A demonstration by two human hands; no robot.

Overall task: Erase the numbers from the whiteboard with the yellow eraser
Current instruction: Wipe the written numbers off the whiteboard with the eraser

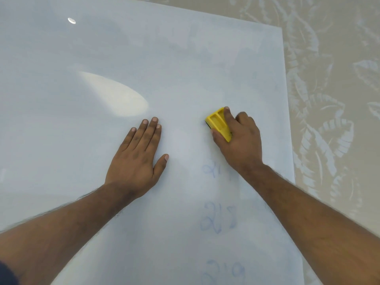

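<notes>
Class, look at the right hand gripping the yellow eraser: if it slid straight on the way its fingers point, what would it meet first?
Nothing, as far as the picture shows. The right hand with the yellow eraser points up-left over bare whiteboard; the blue numbers lie behind it, toward the wrist.

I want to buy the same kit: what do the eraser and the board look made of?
Yellow eraser: looks like hard moulded plastic, matt, with recessed grip pockets and a dark pad underneath. Whiteboard: smooth glossy sheet, mirroring a bright light; core material unclear.
</notes>
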